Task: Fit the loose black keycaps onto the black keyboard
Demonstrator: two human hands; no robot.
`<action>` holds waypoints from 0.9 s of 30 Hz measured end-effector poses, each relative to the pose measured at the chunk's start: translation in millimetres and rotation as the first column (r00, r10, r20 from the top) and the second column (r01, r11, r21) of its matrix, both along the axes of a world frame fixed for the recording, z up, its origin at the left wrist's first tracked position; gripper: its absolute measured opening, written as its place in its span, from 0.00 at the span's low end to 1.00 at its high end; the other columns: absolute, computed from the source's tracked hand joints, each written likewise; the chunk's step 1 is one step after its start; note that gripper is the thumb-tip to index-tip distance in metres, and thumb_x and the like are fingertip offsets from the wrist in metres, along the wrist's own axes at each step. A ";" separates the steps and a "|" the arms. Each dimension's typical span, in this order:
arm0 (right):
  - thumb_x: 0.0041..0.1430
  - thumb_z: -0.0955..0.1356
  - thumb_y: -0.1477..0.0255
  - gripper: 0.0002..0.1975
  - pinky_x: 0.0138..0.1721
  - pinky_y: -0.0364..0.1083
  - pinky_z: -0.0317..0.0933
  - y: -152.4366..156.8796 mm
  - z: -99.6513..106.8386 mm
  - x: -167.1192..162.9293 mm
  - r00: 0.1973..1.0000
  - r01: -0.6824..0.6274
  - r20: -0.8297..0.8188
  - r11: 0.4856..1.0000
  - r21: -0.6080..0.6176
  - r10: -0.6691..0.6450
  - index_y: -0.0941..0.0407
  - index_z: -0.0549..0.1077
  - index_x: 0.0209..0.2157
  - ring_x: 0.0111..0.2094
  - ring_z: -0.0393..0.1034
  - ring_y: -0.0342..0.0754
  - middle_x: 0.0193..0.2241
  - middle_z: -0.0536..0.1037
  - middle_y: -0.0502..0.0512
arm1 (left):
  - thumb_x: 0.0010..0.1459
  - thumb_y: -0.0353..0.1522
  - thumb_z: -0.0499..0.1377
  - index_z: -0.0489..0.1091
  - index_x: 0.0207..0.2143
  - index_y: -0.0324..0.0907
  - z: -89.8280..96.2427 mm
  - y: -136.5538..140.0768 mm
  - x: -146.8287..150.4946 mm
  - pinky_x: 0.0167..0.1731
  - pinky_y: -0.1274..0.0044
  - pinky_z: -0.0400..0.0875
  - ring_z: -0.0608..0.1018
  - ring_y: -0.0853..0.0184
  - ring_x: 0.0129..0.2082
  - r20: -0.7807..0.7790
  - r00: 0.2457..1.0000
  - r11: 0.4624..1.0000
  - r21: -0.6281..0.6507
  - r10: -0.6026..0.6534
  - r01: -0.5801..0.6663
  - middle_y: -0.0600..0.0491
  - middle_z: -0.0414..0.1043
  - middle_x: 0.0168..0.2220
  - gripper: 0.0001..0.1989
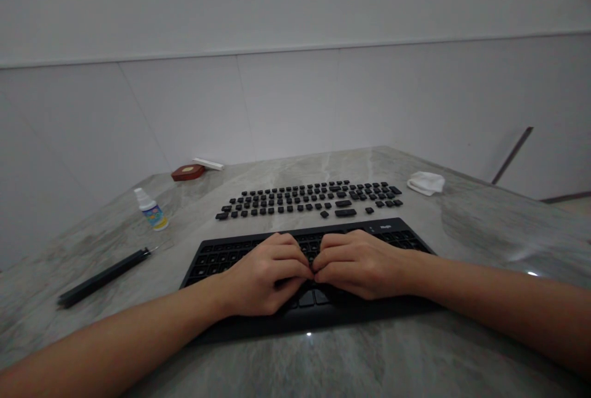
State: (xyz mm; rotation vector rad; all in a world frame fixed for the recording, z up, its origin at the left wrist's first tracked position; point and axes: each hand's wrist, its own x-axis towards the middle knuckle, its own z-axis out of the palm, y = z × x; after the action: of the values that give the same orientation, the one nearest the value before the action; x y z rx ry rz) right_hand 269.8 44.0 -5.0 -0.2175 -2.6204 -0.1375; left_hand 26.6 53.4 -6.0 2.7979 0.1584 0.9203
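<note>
A black keyboard (258, 324) lies flat in front of me, many of its key positions bare of caps and a few keys in place near its front edge. My left hand (272, 272) rests over its middle with the fingers curled and pinched together. Touching it at the fingertips, my right hand (360, 262) is closed in the same way. Whatever sits between the fingertips is hidden. Behind the keyboard, loose black keycaps (345, 213) are spread in rows, including several wider ones.
On the left stand a small white spray bottle (154, 214) with a colourful label and a long dark tool (104, 278) with a thin metal tip. Further back are a reddish-brown box (188, 172) and a white strip (209, 164). A folded white cloth (426, 183) lies at right.
</note>
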 end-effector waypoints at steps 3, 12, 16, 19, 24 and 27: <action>0.68 0.62 0.78 0.10 0.34 0.45 0.67 1.7 -1.7 -0.1 0.999 -0.021 -0.043 0.999 -0.043 0.019 0.59 0.76 0.39 0.35 0.69 0.47 0.36 0.81 0.56 | 0.65 0.22 0.54 0.75 0.40 0.37 -0.1 0.7 1.0 0.40 0.69 0.75 0.77 0.63 0.35 0.021 1.000 1.000 0.005 -0.005 0.005 0.47 0.79 0.34 0.09; 0.67 0.64 0.78 0.09 0.35 0.45 0.69 4.0 -5.6 -0.5 0.995 -0.044 -0.097 0.995 -0.086 0.035 0.60 0.76 0.39 0.35 0.70 0.47 0.36 0.81 0.57 | 0.64 0.21 0.55 0.75 0.41 0.37 -0.1 0.6 1.1 0.39 0.69 0.77 0.77 0.63 0.34 0.034 0.999 1.000 -0.008 -0.011 0.012 0.46 0.79 0.34 0.10; 0.68 0.63 0.78 0.09 0.35 0.46 0.68 4.0 -5.0 -0.7 0.996 -0.044 -0.086 0.996 -0.073 0.038 0.60 0.77 0.39 0.35 0.70 0.48 0.36 0.81 0.57 | 0.65 0.21 0.54 0.75 0.41 0.37 -0.3 1.0 0.9 0.38 0.68 0.78 0.77 0.63 0.35 0.027 0.999 1.000 -0.001 -0.031 0.031 0.45 0.79 0.35 0.11; 0.69 0.63 0.77 0.11 0.34 0.46 0.68 3.6 -4.3 -1.0 0.996 -0.033 -0.089 0.997 -0.068 0.027 0.60 0.77 0.39 0.34 0.70 0.47 0.35 0.81 0.57 | 0.65 0.21 0.54 0.76 0.41 0.36 -0.8 0.8 1.0 0.38 0.68 0.78 0.77 0.63 0.35 0.039 0.999 1.000 0.002 -0.027 0.027 0.45 0.79 0.35 0.10; 0.68 0.66 0.73 0.08 0.36 0.46 0.70 3.7 -5.8 -1.2 0.994 -0.024 -0.108 0.996 -0.087 0.014 0.61 0.77 0.39 0.35 0.71 0.47 0.35 0.82 0.57 | 0.65 0.21 0.54 0.76 0.41 0.36 -2.0 0.5 0.8 0.37 0.69 0.78 0.77 0.63 0.34 0.034 0.999 1.000 -0.003 0.000 0.000 0.45 0.78 0.34 0.10; 0.68 0.67 0.72 0.07 0.36 0.46 0.70 3.6 -6.6 -1.5 0.993 -0.029 -0.120 0.995 -0.097 0.018 0.61 0.77 0.38 0.35 0.71 0.47 0.35 0.81 0.57 | 0.65 0.21 0.54 0.76 0.41 0.37 -2.2 0.7 0.7 0.38 0.69 0.77 0.78 0.63 0.35 0.033 0.999 1.000 0.002 0.002 -0.002 0.45 0.79 0.34 0.11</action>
State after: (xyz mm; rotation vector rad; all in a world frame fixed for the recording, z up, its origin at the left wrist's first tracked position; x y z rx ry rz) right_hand 268.3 47.6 -11.6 -0.2220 -2.5120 0.0136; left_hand 27.3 54.1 -8.2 2.7834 0.1560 0.9673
